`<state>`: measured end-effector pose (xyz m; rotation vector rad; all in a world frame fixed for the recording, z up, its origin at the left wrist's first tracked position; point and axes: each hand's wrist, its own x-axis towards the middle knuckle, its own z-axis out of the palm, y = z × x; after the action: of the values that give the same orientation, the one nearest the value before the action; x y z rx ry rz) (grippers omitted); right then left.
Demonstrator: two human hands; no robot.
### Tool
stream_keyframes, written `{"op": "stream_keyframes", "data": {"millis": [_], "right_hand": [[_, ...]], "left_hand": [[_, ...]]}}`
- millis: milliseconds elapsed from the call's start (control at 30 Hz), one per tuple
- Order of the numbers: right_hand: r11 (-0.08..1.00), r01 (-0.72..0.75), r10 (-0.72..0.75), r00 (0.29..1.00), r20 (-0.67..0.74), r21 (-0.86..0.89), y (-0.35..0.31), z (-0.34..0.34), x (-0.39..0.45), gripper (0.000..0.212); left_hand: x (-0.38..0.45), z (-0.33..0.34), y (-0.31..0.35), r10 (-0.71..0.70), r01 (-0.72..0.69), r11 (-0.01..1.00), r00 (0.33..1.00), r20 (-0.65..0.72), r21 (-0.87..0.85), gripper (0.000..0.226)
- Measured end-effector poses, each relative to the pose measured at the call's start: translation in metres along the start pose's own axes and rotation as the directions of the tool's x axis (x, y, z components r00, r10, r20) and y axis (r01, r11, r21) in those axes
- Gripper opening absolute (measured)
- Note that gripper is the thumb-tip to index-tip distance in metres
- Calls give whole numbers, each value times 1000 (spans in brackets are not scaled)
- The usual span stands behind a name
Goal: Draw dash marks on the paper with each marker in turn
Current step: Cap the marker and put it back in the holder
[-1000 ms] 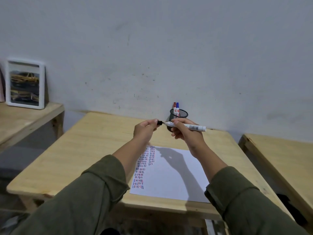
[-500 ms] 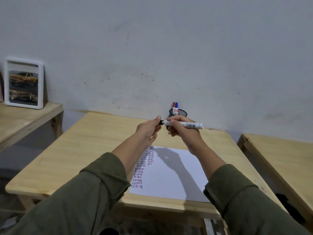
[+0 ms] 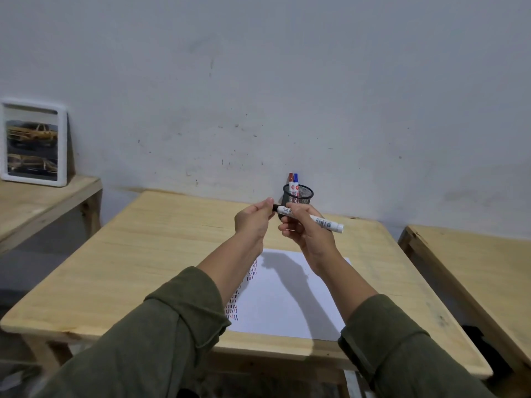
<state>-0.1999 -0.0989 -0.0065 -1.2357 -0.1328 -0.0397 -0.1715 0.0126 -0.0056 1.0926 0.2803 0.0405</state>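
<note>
Framed picture (image 3: 34, 143) leans on the wall, far left, on a side shelf. Left hand (image 3: 253, 219) raised above the counter (image 3: 138, 254), grip pinched on the black cap end of the marker (image 3: 311, 219). Right hand (image 3: 307, 234) grip closed around the white barrel, which angles down to the right. Paper (image 3: 287, 300) lies flat below, dash marks (image 3: 241, 294) along its left edge. Mesh cup (image 3: 298, 196) beyond the hands holds a red marker (image 3: 290, 182) and a blue marker (image 3: 296, 183) upright.

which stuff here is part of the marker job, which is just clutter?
In play: white marker in right hand, its black cap at left hand, paper, mesh cup with red marker and blue marker.
Clutter: framed picture, side shelf.
</note>
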Motion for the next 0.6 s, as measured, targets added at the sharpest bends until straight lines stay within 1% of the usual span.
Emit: {"op": "stream_keyframes", "data": {"millis": [67,133,200,233,267,300,333,367,400,500,533,600], "right_hand": [[1000,-16,17,997,78,-4,-6,-6,1,22],[998,-49,44,990,137,33,-14,-13,5,36],[993,-103,91,978,188,58,-24,-20,10,46],[991,-123,111,973,204,50,-30,-21,12,47],[992,-123,116,971,208,22,-33,-23,16,44],[994,-109,111,972,206,-21,-36,-22,19,35],[993,-78,93,976,195,-84,-38,-23,24,21],[988,-53,79,980,181,-147,-40,-24,30,8],[979,-28,63,984,169,-203,-41,-26,37,7],[953,11,30,991,128,-302,-48,-36,60,20],[931,37,1,995,104,-363,-50,-41,69,29],[862,90,-68,996,62,-499,-55,-50,87,56]], "left_hand": [[7,-1,8,49,-47,997,998,-33,56,30],[15,-1,20,83,-77,991,995,-49,112,27],[20,3,33,93,-94,983,996,14,155,15],[22,7,39,101,-111,978,993,61,177,8],[26,12,44,122,-141,968,987,105,207,6],[30,17,47,145,-178,952,978,147,247,4],[33,22,50,168,-217,931,968,184,294,1],[37,29,53,183,-250,910,958,218,331,6],[42,36,56,196,-280,887,948,250,366,11],[60,55,59,218,-342,823,928,303,453,26],[67,58,59,219,-352,796,926,309,492,30],[80,61,55,224,-369,711,926,305,598,40]]}}
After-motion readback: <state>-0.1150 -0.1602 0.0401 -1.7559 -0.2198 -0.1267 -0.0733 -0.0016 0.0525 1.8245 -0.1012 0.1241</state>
